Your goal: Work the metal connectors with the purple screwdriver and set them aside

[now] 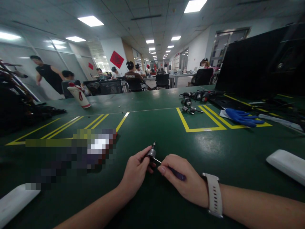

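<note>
My left hand is closed around a small grey metal part with a narrow shaft pointing up and away from me. My right hand, wearing a white-strapped watch at the wrist, grips a screwdriver by its dark purple handle. The screwdriver's thin metal shank reaches left to the side of the metal part. Whether its tip sits in a screw or only touches the part is hidden by my fingers. Both hands are just above the green table.
Several metal tool parts lie at the back right, near yellow tape outlines. A blue glove and a large black screen are farther right. White padded pieces lie at both sides. A white cup-like container stands back left; people sit beyond.
</note>
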The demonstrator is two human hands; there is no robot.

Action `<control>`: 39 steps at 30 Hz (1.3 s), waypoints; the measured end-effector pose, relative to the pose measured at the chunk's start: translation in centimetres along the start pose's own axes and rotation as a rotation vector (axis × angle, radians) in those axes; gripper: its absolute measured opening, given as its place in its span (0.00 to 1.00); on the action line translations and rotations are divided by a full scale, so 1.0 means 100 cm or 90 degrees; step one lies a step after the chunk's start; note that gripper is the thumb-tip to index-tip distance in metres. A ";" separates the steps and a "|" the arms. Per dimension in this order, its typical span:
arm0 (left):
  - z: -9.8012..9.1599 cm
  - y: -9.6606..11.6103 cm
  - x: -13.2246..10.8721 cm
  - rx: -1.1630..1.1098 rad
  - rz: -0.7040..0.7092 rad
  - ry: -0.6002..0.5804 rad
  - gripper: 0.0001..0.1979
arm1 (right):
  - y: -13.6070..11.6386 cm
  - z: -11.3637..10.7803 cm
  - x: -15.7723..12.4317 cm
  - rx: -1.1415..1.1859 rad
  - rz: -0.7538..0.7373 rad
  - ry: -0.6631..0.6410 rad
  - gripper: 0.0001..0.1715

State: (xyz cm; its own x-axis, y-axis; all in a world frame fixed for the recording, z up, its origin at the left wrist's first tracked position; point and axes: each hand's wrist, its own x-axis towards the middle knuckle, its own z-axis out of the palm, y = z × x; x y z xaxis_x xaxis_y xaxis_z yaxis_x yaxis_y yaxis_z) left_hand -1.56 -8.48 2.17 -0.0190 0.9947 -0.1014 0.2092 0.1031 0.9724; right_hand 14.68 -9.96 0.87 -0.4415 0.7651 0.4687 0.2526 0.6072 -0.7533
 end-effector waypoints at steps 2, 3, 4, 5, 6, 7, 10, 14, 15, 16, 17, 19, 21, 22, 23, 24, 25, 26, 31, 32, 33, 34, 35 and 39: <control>0.000 0.001 0.000 0.003 -0.007 -0.006 0.21 | 0.001 0.001 0.000 -0.009 -0.001 0.001 0.10; 0.001 0.001 0.000 0.006 -0.012 -0.006 0.22 | 0.001 0.002 0.000 -0.015 0.000 0.001 0.10; 0.001 0.001 -0.001 0.009 -0.018 -0.004 0.22 | 0.002 0.002 0.000 -0.020 0.002 0.001 0.10; 0.001 0.002 -0.001 0.010 -0.022 -0.002 0.22 | 0.002 0.002 0.000 -0.023 0.003 0.001 0.10; 0.001 0.002 -0.001 0.011 -0.022 -0.001 0.22 | 0.002 0.002 0.000 -0.025 0.004 0.000 0.10; 0.001 0.002 -0.001 0.010 -0.020 -0.001 0.22 | 0.001 0.001 0.000 -0.025 0.003 0.000 0.10; 0.002 0.002 -0.001 0.012 -0.006 -0.003 0.22 | -0.001 0.000 0.000 -0.027 -0.003 0.002 0.11; 0.002 0.002 -0.001 0.023 0.001 -0.002 0.22 | -0.003 0.001 -0.001 -0.043 -0.003 0.004 0.11; 0.002 0.001 0.000 0.023 0.005 -0.001 0.21 | -0.003 0.002 -0.001 -0.047 0.000 0.006 0.11; 0.002 0.000 0.000 0.023 0.010 0.000 0.21 | -0.003 0.003 -0.001 -0.052 0.002 0.010 0.11; 0.002 -0.001 0.001 0.021 0.016 0.001 0.21 | -0.003 0.003 -0.001 -0.056 0.002 0.016 0.11; 0.002 -0.003 0.002 0.017 0.025 0.001 0.20 | -0.003 0.004 -0.001 -0.055 -0.001 0.024 0.11; 0.001 -0.005 0.003 0.010 0.028 0.000 0.19 | -0.004 0.002 -0.001 -0.041 -0.003 0.033 0.11; 0.001 -0.006 0.003 0.004 0.027 -0.003 0.19 | -0.005 0.000 -0.001 -0.028 0.001 0.042 0.12; 0.001 -0.006 0.003 -0.004 0.026 -0.008 0.19 | -0.006 -0.002 0.000 -0.013 0.009 0.052 0.13; 0.000 -0.006 0.003 -0.014 0.023 -0.013 0.18 | -0.007 -0.005 0.000 0.008 0.024 0.058 0.15; 0.000 -0.005 0.003 -0.026 0.016 -0.019 0.18 | -0.008 -0.009 0.001 0.035 0.048 0.061 0.16; 0.000 -0.005 0.003 -0.037 0.005 -0.024 0.17 | -0.009 -0.014 0.002 0.066 0.082 0.054 0.18; -0.003 -0.002 0.003 -0.087 -0.059 -0.034 0.17 | -0.009 -0.042 0.011 0.200 0.248 -0.072 0.24; -0.004 -0.002 0.003 -0.096 -0.065 -0.037 0.17 | -0.007 -0.048 0.013 0.220 0.256 -0.096 0.25; -0.004 -0.003 0.004 -0.102 -0.069 -0.040 0.16 | -0.006 -0.053 0.015 0.239 0.256 -0.122 0.25; -0.005 -0.003 0.005 -0.106 -0.071 -0.042 0.16 | -0.005 -0.057 0.017 0.257 0.251 -0.150 0.25; -0.005 -0.004 0.005 -0.109 -0.071 -0.043 0.16 | -0.004 -0.061 0.019 0.272 0.242 -0.180 0.26; -0.005 -0.003 0.005 -0.105 -0.067 -0.043 0.14 | -0.004 -0.068 0.023 0.295 0.215 -0.285 0.26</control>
State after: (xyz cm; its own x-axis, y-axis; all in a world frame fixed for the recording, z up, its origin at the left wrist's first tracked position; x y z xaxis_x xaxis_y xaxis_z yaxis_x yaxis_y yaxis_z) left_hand -2.14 -7.97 1.93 0.0345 0.9764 -0.2130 0.0458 0.2113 0.9763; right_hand 19.42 -6.95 5.36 -0.7389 0.6736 0.0168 0.0903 0.1238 -0.9882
